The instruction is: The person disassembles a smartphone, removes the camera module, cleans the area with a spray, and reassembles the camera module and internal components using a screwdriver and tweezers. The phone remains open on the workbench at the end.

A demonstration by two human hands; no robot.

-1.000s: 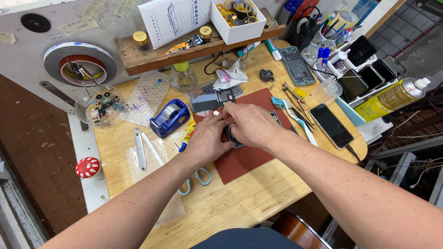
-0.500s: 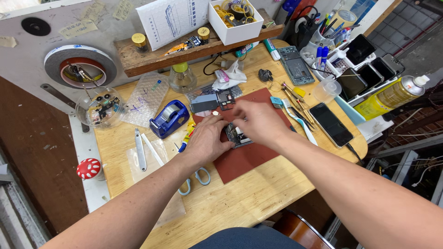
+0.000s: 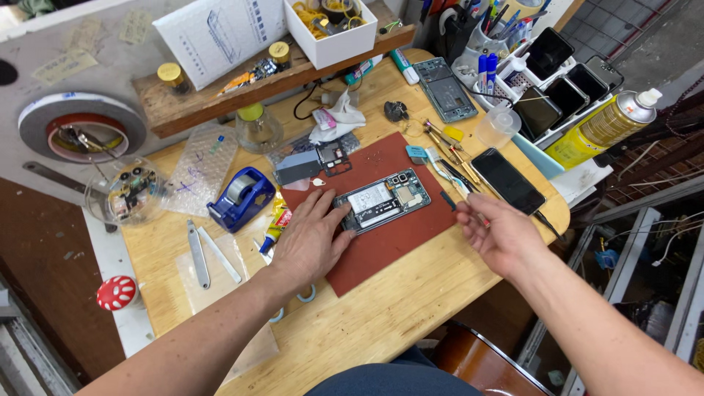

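Cluttered wooden bench (image 3: 411,308) w/ a red mat (image 3: 389,242) at centre; on it I see the opened phone (image 3: 382,200), back off. Left hand (image 3: 312,242) lies flat, fingers spread, tips touching the phone's left end. Right hand (image 3: 499,235) has come off the phone since 0.5 s ago and hangs to its right, fingers loosely apart, holding nothing, so the phone is now pinned by one hand only.
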